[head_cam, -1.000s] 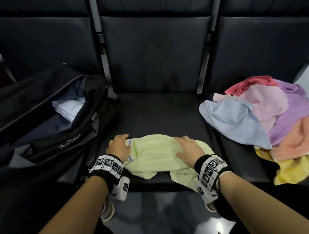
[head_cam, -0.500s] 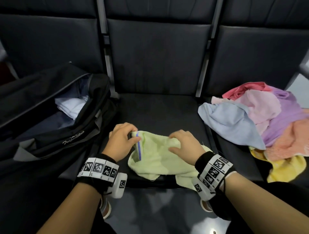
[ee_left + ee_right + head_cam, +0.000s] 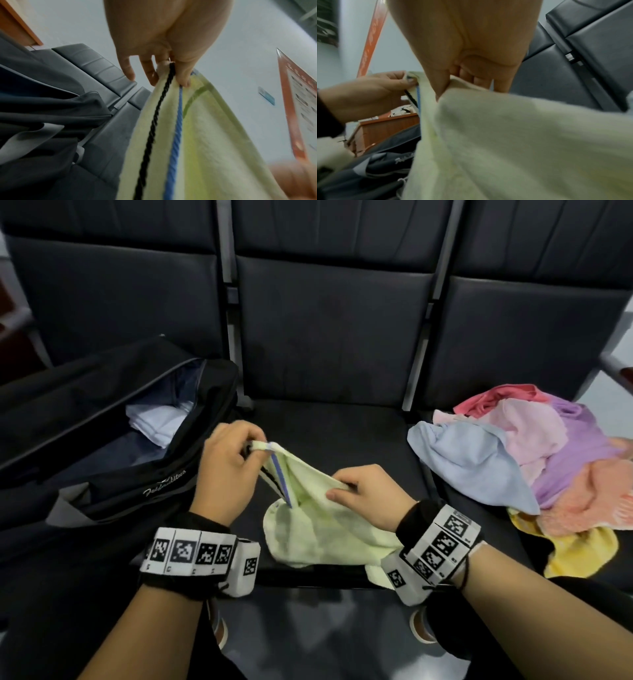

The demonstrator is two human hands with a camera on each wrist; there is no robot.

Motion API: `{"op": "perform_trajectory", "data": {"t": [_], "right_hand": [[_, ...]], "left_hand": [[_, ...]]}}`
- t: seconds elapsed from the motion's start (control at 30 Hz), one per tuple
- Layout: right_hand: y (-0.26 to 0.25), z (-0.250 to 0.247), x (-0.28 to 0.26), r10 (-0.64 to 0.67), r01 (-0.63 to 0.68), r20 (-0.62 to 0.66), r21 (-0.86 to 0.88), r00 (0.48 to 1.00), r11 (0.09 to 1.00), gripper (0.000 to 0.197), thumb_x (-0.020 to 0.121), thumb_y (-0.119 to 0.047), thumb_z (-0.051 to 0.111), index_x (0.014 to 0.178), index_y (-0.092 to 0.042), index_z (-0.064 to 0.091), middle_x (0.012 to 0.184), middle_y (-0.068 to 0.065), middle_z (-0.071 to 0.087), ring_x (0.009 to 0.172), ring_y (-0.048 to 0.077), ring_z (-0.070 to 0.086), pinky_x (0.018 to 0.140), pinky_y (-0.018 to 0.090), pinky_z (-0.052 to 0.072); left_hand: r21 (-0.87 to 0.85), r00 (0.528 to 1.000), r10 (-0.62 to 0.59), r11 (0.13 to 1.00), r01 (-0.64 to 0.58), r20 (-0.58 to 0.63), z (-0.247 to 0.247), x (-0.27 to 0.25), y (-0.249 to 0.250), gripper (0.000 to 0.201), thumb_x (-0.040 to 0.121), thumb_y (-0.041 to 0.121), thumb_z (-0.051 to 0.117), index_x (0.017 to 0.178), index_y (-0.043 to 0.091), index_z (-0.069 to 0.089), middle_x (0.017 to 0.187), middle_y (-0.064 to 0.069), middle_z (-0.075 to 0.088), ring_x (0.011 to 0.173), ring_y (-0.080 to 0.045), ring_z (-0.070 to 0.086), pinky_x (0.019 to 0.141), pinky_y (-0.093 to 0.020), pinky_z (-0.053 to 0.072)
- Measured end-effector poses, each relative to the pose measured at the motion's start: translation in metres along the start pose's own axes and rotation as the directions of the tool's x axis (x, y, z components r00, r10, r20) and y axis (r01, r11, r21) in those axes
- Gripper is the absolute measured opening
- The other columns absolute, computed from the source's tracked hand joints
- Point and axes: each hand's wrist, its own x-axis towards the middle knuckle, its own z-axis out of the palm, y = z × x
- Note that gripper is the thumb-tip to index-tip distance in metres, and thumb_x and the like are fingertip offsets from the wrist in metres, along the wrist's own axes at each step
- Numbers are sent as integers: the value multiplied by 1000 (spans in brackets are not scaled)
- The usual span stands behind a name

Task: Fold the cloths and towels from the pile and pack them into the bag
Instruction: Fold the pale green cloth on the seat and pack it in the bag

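Note:
A pale yellow-green towel (image 3: 318, 522) with blue and black edge stripes hangs partly lifted over the middle seat. My left hand (image 3: 233, 460) pinches its striped corner (image 3: 173, 75) between thumb and fingers, raised above the seat. My right hand (image 3: 359, 491) pinches the towel's upper edge (image 3: 458, 82) further right. The lower part of the towel still lies on the seat's front edge. The open black bag (image 3: 113, 474) sits on the left seat with a folded white cloth (image 3: 157, 419) inside. The pile of coloured cloths (image 3: 534, 460) lies on the right seat.
Dark padded seat backs (image 3: 329, 330) rise behind all three seats. A metal armrest post (image 3: 414, 392) stands between the middle and right seats. In the wrist views, a wooden cabinet (image 3: 385, 129) and an orange-framed wall poster (image 3: 298, 108) show beyond the seats.
Both hands went from pressing flat on the towel to pinching it. They have lifted its left corner and top edge up off the seat.

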Motion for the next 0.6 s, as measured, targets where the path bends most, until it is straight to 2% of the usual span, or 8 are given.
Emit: {"op": "perform_trajectory", "data": {"t": [0.1, 0.2, 0.27, 0.3, 0.33, 0.43, 0.5, 0.6], "right_hand": [[23, -1, -13, 72, -70, 20, -98, 997, 993, 21, 91, -28, 65, 72, -25, 57, 58, -10, 50, 58, 6, 48, 60, 25, 39], [40, -11, -25, 180, -176, -2, -217, 984, 960, 23, 90, -29, 67, 72, -16, 57, 64, -4, 56, 65, 14, 54, 65, 38, 46], [49, -29, -25, 248, -277, -149, -215, 957, 937, 29, 87, -29, 71, 69, -12, 56, 63, 0, 56, 67, 20, 56, 65, 37, 45], [51, -40, -25, 264, -312, -250, -176, 931, 934, 30, 85, -28, 72, 65, -15, 54, 59, -3, 55, 64, 15, 55, 61, 29, 44], [51, -52, -23, 264, -324, -349, -125, 899, 938, 31, 84, -25, 74, 61, -22, 52, 55, -7, 53, 60, 7, 53, 56, 18, 39], [39, -72, -14, 207, -253, -488, -29, 848, 967, 37, 81, -23, 78, 59, -31, 49, 53, -13, 48, 58, -6, 51, 54, 10, 36], [26, -69, -9, 182, -176, -417, 51, 890, 983, 30, 80, -25, 80, 62, -25, 56, 57, -12, 52, 55, -4, 50, 53, 10, 37], [11, -52, -4, 148, -96, -266, 198, 953, 975, 17, 81, -25, 80, 70, -19, 68, 61, -11, 59, 57, -2, 50, 57, 13, 40]], "left_hand": [[-90, 976, -145, 987, 132, -160, -14, 7, -12, 19, 84, 14, 67, 81, 29, 57, 85, 12, 60, 78, -13, 56, 72, -26, 44], [-229, 882, -288, 950, 213, -372, -29, 16, -23, 20, 84, 18, 63, 77, 35, 55, 76, 18, 60, 69, 5, 54, 67, -14, 44], [-268, 793, -377, 923, 277, -478, -38, 19, -30, 18, 83, 25, 62, 76, 39, 54, 75, 17, 58, 66, 7, 51, 68, -18, 46], [-260, 769, -405, 913, 314, -495, -42, 21, -35, 13, 83, 30, 61, 76, 39, 54, 75, 16, 58, 65, 6, 52, 69, -24, 48], [-244, 762, -432, 902, 357, -483, -43, 22, -41, 8, 83, 34, 60, 76, 36, 56, 75, 14, 58, 66, 1, 55, 72, -30, 50], [-99, 816, -472, 878, 468, -334, -37, 19, -53, 29, 86, 41, 55, 77, 14, 60, 77, -10, 63, 81, -36, 63, 77, -48, 53], [-66, 861, -473, 881, 469, -188, -25, 16, -51, 34, 90, 36, 56, 76, 5, 60, 76, -19, 63, 82, -41, 63, 75, -49, 50], [-180, 879, -475, 861, 475, 42, -3, 12, -27, 18, 94, 20, 61, 81, 10, 68, 83, -23, 68, 78, -33, 65, 76, -46, 53]]}}
